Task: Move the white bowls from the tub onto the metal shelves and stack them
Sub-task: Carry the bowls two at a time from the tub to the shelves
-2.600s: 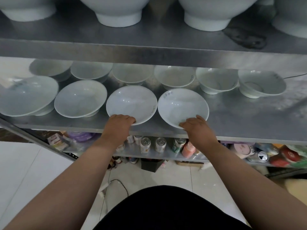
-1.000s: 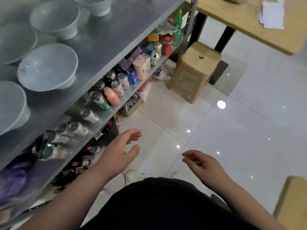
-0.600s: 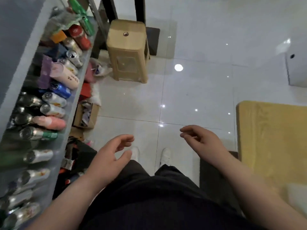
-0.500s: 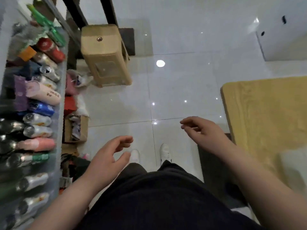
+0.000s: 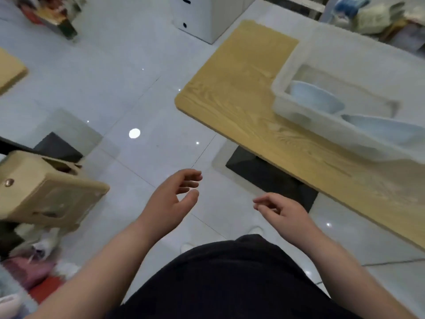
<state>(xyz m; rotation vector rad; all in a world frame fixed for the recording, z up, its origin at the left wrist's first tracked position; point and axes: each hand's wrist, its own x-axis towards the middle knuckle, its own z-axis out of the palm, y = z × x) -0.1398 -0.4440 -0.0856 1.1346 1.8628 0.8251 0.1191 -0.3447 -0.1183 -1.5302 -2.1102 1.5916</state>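
hands empty, bowls in tub

left hand (image 5: 170,203), right hand (image 5: 282,212): fingers loosely curled, holding nothing, above the floor, near. tub (image 5: 305,113): translucent, on wooden table (image 5: 241,88), far right. contents: left bowl (image 5: 315,100), right bowl (image 5: 379,130), both white. tan stool (image 5: 46,194): near left.

At the right of the frame, the translucent white plastic tub (image 5: 305,116) looks smooth and milky. The white bowls (image 5: 315,100) inside it have a glazed sheen. The pale wooden tabletop (image 5: 241,93) shows matt grain. The white floor tiles (image 5: 115,77) are glossy and mirror lights. At left, the beige plastic stool (image 5: 46,194) looks matt. At the bottom, the black cloth garment (image 5: 230,284) is dull.
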